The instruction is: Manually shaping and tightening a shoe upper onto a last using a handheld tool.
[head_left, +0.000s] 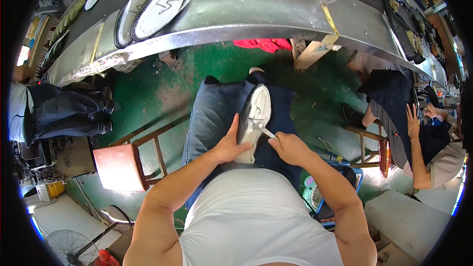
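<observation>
Across my lap lies an unfinished shoe [261, 102], its pale underside up and a dark edge along its left side, toe pointing away from me. My left hand [230, 146] grips the shoe from the left, with the index finger along its edge and the thumb lying across it near the heel. My right hand [291, 149] is closed round a slim metal hand tool [264, 130]. The tool's tip touches or hovers just above the middle of the underside; its exact kind is unclear. Dark blue cloth [212, 113] covers my legs beneath the shoe.
Ahead runs a metal-edged bench [246, 7] bearing pale shoe bottoms [165, 7] and dark shoes [404, 34]. A red-topped stool [118, 166] stands at left. Another person [416, 133] sits at right; a person's legs [69, 111] show at left. A fan [71, 249] is at lower left.
</observation>
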Available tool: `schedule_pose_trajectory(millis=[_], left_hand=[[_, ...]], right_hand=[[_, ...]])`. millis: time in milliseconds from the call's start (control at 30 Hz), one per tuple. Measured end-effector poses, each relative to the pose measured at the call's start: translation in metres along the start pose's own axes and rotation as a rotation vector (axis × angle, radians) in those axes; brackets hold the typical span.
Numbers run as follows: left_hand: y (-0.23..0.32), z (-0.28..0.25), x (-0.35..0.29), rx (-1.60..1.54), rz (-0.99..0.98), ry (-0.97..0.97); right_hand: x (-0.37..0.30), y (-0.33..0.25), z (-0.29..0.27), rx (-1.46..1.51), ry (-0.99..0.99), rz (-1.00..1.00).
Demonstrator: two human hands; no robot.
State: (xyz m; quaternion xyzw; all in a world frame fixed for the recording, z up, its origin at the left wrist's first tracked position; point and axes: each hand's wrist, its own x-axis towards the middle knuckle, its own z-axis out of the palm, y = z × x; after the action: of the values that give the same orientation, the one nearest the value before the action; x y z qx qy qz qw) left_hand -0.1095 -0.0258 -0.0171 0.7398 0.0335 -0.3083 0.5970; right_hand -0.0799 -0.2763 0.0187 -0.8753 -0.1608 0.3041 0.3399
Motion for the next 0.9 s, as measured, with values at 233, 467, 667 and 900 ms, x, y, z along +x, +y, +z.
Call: schedule_pose_trajectory(millis=[233, 467, 667, 900], left_hand=[[0.049, -0.038, -0.011, -0.582, 0.017, -0.047], [0.244, -0.12, 0.064, -0.574, 0.313, -0.011], [0.38, -0.204, 0.218, 0.194, 0.371, 0.379], [0.313, -0.304, 0.349, 1.846, 0.249, 0.495]], right_hand=[[-0.021, 0.056, 0.025, 0.582, 0.221, 0.162], [-0.003, 0.059, 0.021, 0.625, 0.128, 0.212], [0.004, 0.073, 0.019, 0.737, 0.075, 0.22], [0.023, 0.093, 0.02, 1.225, -0.009, 0.221]])
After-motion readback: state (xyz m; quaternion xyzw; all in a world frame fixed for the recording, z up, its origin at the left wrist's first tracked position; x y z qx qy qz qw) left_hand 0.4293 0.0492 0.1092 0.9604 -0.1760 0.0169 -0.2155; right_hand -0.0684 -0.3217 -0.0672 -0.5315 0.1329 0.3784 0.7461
